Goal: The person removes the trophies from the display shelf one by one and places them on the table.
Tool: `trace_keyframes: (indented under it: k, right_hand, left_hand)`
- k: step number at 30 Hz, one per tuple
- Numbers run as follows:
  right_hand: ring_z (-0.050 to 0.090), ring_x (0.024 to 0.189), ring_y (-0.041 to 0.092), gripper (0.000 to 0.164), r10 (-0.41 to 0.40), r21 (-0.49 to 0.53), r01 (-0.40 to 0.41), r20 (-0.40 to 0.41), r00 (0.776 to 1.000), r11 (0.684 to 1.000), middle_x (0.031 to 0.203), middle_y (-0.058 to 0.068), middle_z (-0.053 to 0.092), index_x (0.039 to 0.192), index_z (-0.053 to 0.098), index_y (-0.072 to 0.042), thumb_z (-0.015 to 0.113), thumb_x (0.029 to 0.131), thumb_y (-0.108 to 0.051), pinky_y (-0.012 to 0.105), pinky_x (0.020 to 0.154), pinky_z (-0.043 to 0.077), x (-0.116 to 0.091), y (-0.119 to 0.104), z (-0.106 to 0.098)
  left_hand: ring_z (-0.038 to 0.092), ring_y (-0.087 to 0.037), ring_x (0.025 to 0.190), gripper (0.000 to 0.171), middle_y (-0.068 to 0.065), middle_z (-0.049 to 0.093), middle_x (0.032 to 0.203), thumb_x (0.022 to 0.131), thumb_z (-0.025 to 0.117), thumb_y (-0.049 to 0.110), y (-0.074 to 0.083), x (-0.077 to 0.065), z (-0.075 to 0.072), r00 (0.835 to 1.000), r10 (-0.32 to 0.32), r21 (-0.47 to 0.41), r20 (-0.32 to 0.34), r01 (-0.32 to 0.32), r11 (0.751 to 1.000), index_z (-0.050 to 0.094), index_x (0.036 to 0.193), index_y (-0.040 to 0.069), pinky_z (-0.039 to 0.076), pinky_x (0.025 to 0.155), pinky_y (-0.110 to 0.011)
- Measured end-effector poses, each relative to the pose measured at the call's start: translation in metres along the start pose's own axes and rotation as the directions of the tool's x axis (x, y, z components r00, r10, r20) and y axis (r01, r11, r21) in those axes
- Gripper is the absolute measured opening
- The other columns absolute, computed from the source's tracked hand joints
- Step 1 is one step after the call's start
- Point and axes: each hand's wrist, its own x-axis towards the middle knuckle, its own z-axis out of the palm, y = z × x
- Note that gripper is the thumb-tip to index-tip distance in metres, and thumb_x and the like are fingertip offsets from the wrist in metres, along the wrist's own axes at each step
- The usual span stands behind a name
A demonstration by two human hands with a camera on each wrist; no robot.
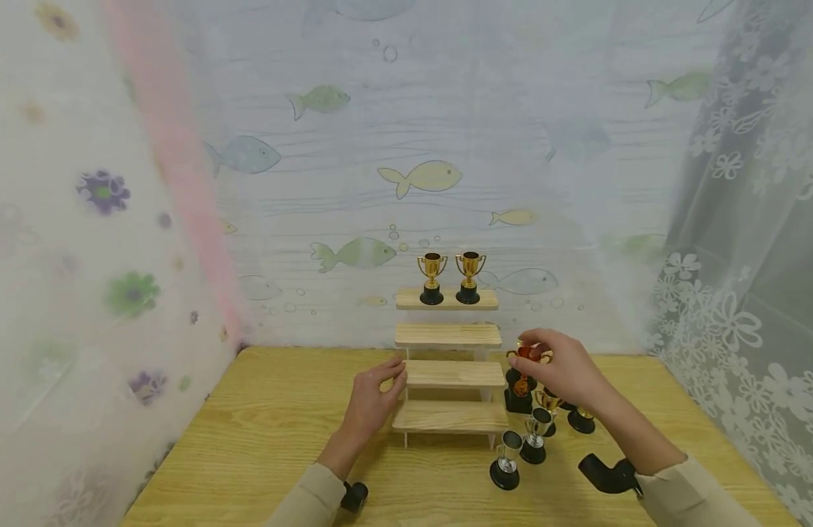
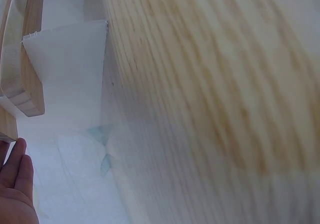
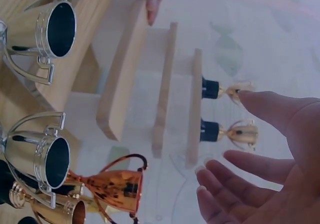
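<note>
A wooden stepped stand with several tiers stands on the table. Two gold trophy cups on black bases sit on its top step. My left hand touches the left end of a middle step, its fingers fairly straight. Right of the stand, my right hand hovers at a bronze trophy cup, thumb and fingers spread apart in the right wrist view with nothing between them. The hand partly hides this cup in the head view. Two silver trophy cups stand closer to me.
More gold trophy cups stand behind the silver ones, partly covered by my right arm. The wooden table meets a fish-patterned curtain at the back. A lace curtain hangs to the right.
</note>
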Motion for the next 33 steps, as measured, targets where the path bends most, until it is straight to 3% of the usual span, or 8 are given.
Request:
trace_keyframes:
  k: [5, 13, 24, 33]
  right_hand:
    - [0.061, 0.115, 0.044, 0.059, 0.002, 0.018, -0.002, 0.012, 1.000, 1.000, 0.135, 0.027, 0.059, 0.140, 0.055, 0.005, 0.072, 0.097, -0.031, 0.048, 0.080, 0.059, 0.011, 0.003, 0.003]
    - [0.054, 0.126, 0.050, 0.071, 0.016, 0.026, -0.017, 0.037, 0.999, 1.000, 0.142, 0.030, 0.052, 0.150, 0.043, 0.006, 0.069, 0.098, -0.035, 0.060, 0.099, 0.050, 0.039, 0.007, 0.007]
    - [0.049, 0.131, 0.050, 0.073, 0.054, 0.022, -0.055, 0.040, 0.998, 0.998, 0.146, 0.033, 0.047, 0.151, 0.038, 0.010, 0.068, 0.099, -0.031, 0.062, 0.104, 0.045, 0.068, 0.005, 0.012]
    - [0.044, 0.137, 0.047, 0.073, 0.084, 0.068, -0.085, 0.023, 0.996, 0.994, 0.149, 0.030, 0.046, 0.154, 0.036, 0.006, 0.069, 0.098, -0.029, 0.061, 0.108, 0.043, 0.087, 0.006, 0.020]
  left_hand:
    - [0.061, -0.032, 0.128, 0.031, -0.011, 0.066, 0.137, 0.103, 0.065, 0.022, 0.000, 0.000, 0.000, 1.000, 0.001, -0.006, 0.002, -0.001, 1.000, 0.073, 0.126, 0.002, 0.054, 0.100, -0.048]
    - [0.060, -0.034, 0.129, 0.032, -0.016, 0.065, 0.137, 0.104, 0.064, 0.021, 0.001, -0.001, -0.001, 1.000, 0.005, -0.009, 0.009, -0.005, 1.000, 0.072, 0.126, 0.001, 0.054, 0.099, -0.049]
    - [0.061, -0.034, 0.128, 0.032, -0.015, 0.065, 0.137, 0.104, 0.064, 0.020, 0.004, -0.003, -0.002, 1.000, 0.002, -0.017, 0.001, -0.002, 1.000, 0.072, 0.127, 0.000, 0.053, 0.100, -0.049]
    - [0.062, -0.033, 0.127, 0.033, -0.015, 0.066, 0.136, 0.104, 0.063, 0.023, 0.001, -0.001, -0.001, 1.000, 0.020, -0.009, -0.002, -0.020, 1.000, 0.072, 0.127, 0.001, 0.054, 0.099, -0.049]
